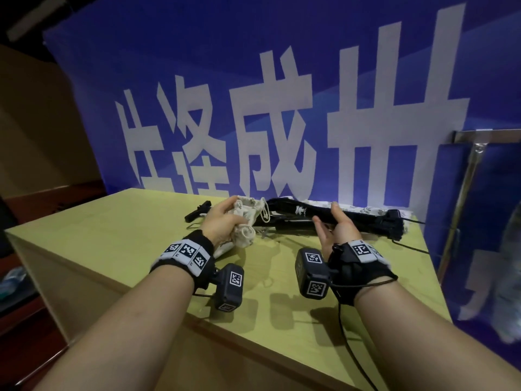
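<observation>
My left hand (222, 220) grips a cream patterned drawstring bag (244, 218) above the yellow-green table (141, 238); its fingers are curled round the bunched cloth. My right hand (335, 225) holds a long black folded item (363, 217), which looks like a folded umbrella or tripod, with the fingers wrapped over its middle and the thumb spread out to the left. The black item lies across the far part of the table. Both wrists wear black bands with square coded tags and small black boxes.
A flowered cloth (372, 211) lies under the black item at the table's far right. A black handle-like part (197, 211) sticks out behind my left hand. A black cable (408, 244) runs along the right side. A blue banner with white characters (282, 108) stands behind the table.
</observation>
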Demonstrator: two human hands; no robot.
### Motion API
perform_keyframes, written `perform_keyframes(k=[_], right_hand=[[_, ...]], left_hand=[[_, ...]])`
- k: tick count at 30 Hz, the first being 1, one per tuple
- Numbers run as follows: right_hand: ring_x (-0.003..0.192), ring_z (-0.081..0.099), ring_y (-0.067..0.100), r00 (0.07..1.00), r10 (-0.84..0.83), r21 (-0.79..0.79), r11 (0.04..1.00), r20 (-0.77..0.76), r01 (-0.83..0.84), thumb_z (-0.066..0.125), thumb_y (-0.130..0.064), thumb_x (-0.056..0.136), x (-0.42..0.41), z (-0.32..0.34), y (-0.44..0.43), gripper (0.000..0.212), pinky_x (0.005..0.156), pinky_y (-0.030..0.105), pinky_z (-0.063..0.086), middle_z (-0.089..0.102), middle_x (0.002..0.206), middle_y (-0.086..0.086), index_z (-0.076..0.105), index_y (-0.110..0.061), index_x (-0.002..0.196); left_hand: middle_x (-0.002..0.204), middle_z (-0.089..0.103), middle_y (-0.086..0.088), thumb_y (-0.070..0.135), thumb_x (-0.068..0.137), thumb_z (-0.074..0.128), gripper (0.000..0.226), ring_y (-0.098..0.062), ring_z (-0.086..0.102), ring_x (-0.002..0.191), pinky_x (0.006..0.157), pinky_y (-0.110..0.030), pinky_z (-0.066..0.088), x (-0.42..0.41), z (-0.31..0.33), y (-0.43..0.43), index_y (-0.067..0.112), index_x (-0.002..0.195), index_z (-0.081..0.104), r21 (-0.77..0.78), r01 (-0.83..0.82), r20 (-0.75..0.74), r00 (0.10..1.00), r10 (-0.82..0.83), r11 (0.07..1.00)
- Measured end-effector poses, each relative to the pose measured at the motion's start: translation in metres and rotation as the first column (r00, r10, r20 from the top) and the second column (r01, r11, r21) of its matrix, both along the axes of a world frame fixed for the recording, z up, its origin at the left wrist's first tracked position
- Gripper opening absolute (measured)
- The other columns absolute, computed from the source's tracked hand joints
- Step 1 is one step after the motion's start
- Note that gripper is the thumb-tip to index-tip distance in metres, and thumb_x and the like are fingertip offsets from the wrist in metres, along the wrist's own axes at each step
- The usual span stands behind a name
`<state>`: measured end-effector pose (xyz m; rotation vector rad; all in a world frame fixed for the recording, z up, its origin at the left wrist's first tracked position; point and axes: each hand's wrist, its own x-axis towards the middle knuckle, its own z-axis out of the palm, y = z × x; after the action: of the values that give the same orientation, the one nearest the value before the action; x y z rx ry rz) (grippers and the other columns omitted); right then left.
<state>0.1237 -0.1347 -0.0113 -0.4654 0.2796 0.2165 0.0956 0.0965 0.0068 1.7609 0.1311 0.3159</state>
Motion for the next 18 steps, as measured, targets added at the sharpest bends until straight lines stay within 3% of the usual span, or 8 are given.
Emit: perform_keyframes(k=[3, 6, 9, 11, 14, 18], right_hand=[[0.107, 0.06, 0.03, 0.998, 0.031, -0.025, 0.999, -0.05, -0.033, 0.074, -0.021, 0.08, 0.012, -0.018, 0.01, 0.042, 0.09, 0.034, 0.054, 0.055, 0.116, 0.018, 0.051, -0.005, 0.111], [0.115, 0.056, 0.029, 0.983, 0.169, -0.243, 0.953, -0.069, -0.181, 0.066, -0.026, 0.087, 0.019, -0.032, 0.015, 0.05, 0.097, 0.034, 0.049, 0.049, 0.133, 0.017, 0.045, -0.011, 0.131], [0.111, 0.059, 0.03, 0.942, 0.31, -0.341, 0.879, -0.124, -0.334, 0.067, -0.037, 0.086, 0.014, -0.039, 0.016, 0.072, 0.08, 0.036, 0.052, 0.051, 0.133, 0.022, 0.035, -0.004, 0.14], [0.107, 0.061, 0.029, 0.914, 0.397, -0.526, 0.762, -0.082, -0.378, 0.065, -0.048, 0.083, 0.007, -0.034, 0.016, 0.072, 0.077, 0.04, 0.051, 0.059, 0.12, 0.016, 0.039, -0.002, 0.132], [0.084, 0.062, 0.02, 0.899, 0.437, -0.816, 0.509, -0.03, -0.275, 0.069, -0.061, 0.072, -0.001, -0.021, 0.021, 0.065, 0.084, 0.038, 0.052, 0.063, 0.085, 0.002, 0.06, -0.006, 0.106], [0.07, 0.064, 0.025, 0.908, 0.419, -0.908, 0.378, -0.007, -0.182, 0.075, -0.027, 0.079, -0.006, -0.01, 0.033, 0.034, 0.069, 0.032, 0.054, 0.07, 0.087, 0.015, 0.068, 0.002, 0.095]], left_hand=[[0.119, 0.064, -0.01, -0.009, 0.088, 0.058, 0.053, -0.018, 0.067, 0.093, 0.075, -0.027, 0.054, 0.003, 0.0, 0.001, 0.011, 0.136, 0.054, -0.086, -0.01, 0.061, 0.998, 0.016, 0.996], [0.115, 0.067, -0.012, -0.009, 0.087, 0.059, 0.047, -0.02, 0.069, 0.091, 0.072, -0.028, 0.054, 0.006, 0.0, -0.004, 0.01, 0.13, 0.059, -0.108, 0.026, 0.057, 0.998, -0.02, 0.994], [0.111, 0.068, -0.008, -0.01, 0.089, 0.057, 0.045, -0.018, 0.069, 0.089, 0.062, -0.023, 0.055, 0.002, -0.001, -0.017, 0.011, 0.129, 0.059, -0.091, 0.121, 0.036, 0.992, -0.118, 0.988], [0.115, 0.067, -0.007, -0.011, 0.088, 0.058, 0.047, -0.019, 0.068, 0.095, 0.065, -0.022, 0.056, 0.0, -0.003, -0.024, 0.01, 0.13, 0.057, -0.059, 0.172, 0.017, 0.985, -0.171, 0.983], [0.119, 0.064, -0.007, -0.011, 0.087, 0.06, 0.048, -0.02, 0.065, 0.106, 0.076, -0.025, 0.058, -0.004, -0.004, -0.033, 0.01, 0.13, 0.058, 0.012, 0.233, -0.026, 0.972, -0.233, 0.972], [0.118, 0.067, -0.011, -0.013, 0.086, 0.058, 0.043, -0.02, 0.069, 0.097, 0.076, -0.029, 0.059, -0.01, 0.0, -0.037, 0.014, 0.118, 0.065, 0.039, 0.241, -0.015, 0.971, -0.24, 0.97]])
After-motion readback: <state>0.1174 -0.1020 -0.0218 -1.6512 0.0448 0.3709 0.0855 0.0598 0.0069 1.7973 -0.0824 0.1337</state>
